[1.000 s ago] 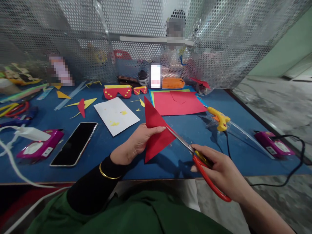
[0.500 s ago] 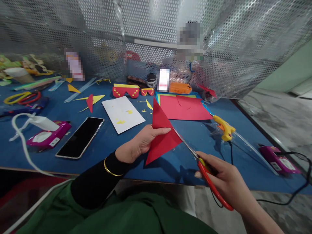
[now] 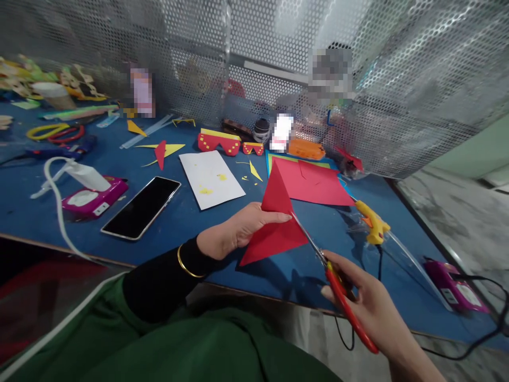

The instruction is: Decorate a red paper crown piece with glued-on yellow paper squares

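Note:
Between thumb and fingers, my left hand point(image 3: 250, 223) grips a sheet of red paper point(image 3: 274, 241), held up over the table's front part. The sheet has a cut running in from its right edge, with a pointed upper flap standing up. My right hand point(image 3: 368, 297) is closed round the red handles of a pair of scissors point(image 3: 338, 289). Their blades reach up and left into the cut, the tips close to my left thumb. Behind the held piece lies a larger red sheet point(image 3: 318, 183) on top of blue and yellow-green ones.
On the blue table point(image 3: 167, 249) are a phone point(image 3: 142, 208), white paper point(image 3: 210, 180) with yellow scraps, red paper glasses point(image 3: 218, 142) and a purple power socket point(image 3: 95, 196). At right are a yellow glue gun point(image 3: 373, 223) and another purple socket point(image 3: 455, 286). Perforated metal mesh point(image 3: 270, 48) stands behind.
The view has turned slightly left, so the table's things appear farther right. Both hands keep their hold on the red paper and the scissors, whose blades remain in the cut.

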Demonstrator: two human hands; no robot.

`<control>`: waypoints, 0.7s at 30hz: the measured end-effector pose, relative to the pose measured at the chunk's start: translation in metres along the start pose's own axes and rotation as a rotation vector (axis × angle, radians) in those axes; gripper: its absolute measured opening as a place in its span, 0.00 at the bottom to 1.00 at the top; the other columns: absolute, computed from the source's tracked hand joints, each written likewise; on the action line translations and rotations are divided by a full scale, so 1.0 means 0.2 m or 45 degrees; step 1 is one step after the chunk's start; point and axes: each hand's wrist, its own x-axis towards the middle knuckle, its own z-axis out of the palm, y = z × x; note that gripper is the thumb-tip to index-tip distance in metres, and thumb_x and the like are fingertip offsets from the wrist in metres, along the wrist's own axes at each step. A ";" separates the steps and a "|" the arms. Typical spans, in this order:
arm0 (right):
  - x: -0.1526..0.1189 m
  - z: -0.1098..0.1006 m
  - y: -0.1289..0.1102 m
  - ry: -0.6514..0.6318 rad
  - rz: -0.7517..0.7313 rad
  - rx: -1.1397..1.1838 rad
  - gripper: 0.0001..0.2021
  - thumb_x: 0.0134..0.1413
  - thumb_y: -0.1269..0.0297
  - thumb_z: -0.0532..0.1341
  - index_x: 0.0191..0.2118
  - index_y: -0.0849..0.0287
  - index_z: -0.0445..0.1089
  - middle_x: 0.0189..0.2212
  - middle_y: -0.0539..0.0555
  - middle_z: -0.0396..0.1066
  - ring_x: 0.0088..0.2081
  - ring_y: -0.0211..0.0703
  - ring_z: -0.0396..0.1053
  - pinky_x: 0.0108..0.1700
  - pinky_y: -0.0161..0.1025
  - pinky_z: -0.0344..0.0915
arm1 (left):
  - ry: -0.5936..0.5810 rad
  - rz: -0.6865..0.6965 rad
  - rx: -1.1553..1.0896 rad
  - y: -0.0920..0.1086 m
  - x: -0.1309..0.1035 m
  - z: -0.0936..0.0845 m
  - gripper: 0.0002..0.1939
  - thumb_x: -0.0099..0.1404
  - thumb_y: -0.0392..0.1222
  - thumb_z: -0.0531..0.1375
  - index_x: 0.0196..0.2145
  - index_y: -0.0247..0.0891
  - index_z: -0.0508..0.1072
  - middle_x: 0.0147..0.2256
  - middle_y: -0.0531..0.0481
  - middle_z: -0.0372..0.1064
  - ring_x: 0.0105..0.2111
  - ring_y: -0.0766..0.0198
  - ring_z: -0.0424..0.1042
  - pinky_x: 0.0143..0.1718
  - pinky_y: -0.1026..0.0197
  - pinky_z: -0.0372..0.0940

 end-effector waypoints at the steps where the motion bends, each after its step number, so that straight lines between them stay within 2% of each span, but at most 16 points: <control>1: 0.00 0.00 0.00 0.002 -0.003 -0.003 0.27 0.48 0.48 0.70 0.53 0.54 0.77 0.44 0.58 0.81 0.46 0.54 0.79 0.50 0.45 0.75 | -0.019 0.006 0.004 0.00 0.00 0.00 0.09 0.55 0.40 0.73 0.34 0.36 0.82 0.33 0.46 0.81 0.30 0.60 0.79 0.38 0.57 0.72; 5: 0.01 0.00 -0.01 0.020 -0.025 0.016 0.26 0.49 0.50 0.70 0.53 0.54 0.78 0.43 0.58 0.81 0.44 0.52 0.80 0.46 0.42 0.76 | -0.096 0.016 0.007 -0.01 0.00 -0.01 0.09 0.56 0.42 0.72 0.35 0.38 0.82 0.35 0.47 0.82 0.32 0.59 0.80 0.40 0.56 0.73; 9: 0.02 0.00 -0.06 0.001 -0.067 0.089 0.23 0.52 0.52 0.69 0.53 0.53 0.79 0.42 0.56 0.82 0.42 0.50 0.80 0.42 0.38 0.77 | -0.083 -0.022 0.014 0.01 -0.01 0.00 0.07 0.57 0.41 0.71 0.34 0.38 0.82 0.35 0.47 0.82 0.33 0.58 0.80 0.41 0.55 0.73; 12: 0.02 0.00 -0.07 0.001 -0.075 0.118 0.21 0.52 0.54 0.69 0.53 0.51 0.79 0.44 0.55 0.82 0.44 0.50 0.80 0.44 0.36 0.76 | -0.056 -0.057 0.038 0.02 -0.02 0.00 0.07 0.57 0.41 0.71 0.33 0.38 0.82 0.36 0.46 0.82 0.34 0.56 0.81 0.41 0.55 0.73; 16: 0.02 0.01 -0.05 0.037 -0.063 0.100 0.21 0.50 0.54 0.70 0.51 0.52 0.81 0.45 0.55 0.82 0.44 0.52 0.81 0.44 0.36 0.76 | -0.070 -0.043 0.091 0.01 -0.02 -0.01 0.11 0.56 0.45 0.72 0.34 0.36 0.82 0.37 0.43 0.82 0.35 0.55 0.81 0.41 0.55 0.73; 21: 0.03 0.02 -0.02 0.068 -0.057 0.063 0.22 0.48 0.54 0.71 0.49 0.55 0.82 0.43 0.55 0.83 0.42 0.52 0.82 0.42 0.35 0.76 | -0.114 -0.048 -0.006 -0.01 0.01 -0.03 0.14 0.52 0.44 0.74 0.36 0.36 0.82 0.37 0.43 0.82 0.36 0.55 0.81 0.43 0.55 0.72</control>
